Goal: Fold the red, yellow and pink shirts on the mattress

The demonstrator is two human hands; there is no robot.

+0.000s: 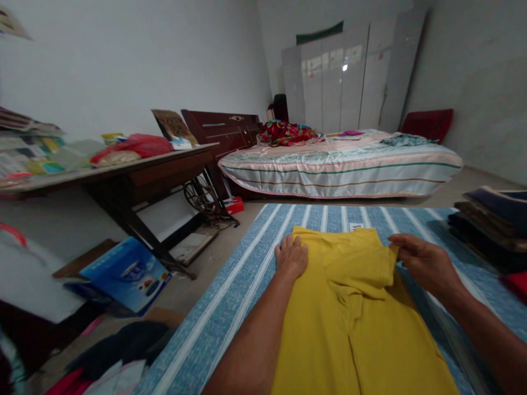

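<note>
Smooth creases from the shirt, spread near on the striped cloth. With fingers of the right hand pinched on the sleeve, draw evenly. Steady the far left corner with the left hand; cannot tell if clamped. Avoid the stack, farther right.

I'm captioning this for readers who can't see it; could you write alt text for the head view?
A person's left hand rests on the far left edge of a yellow garment spread over a blue-and-white striped surface, while the right hand pinches a folded-over flap. A stack of folded dark clothes lies to the right; a bed stands beyond.
</note>
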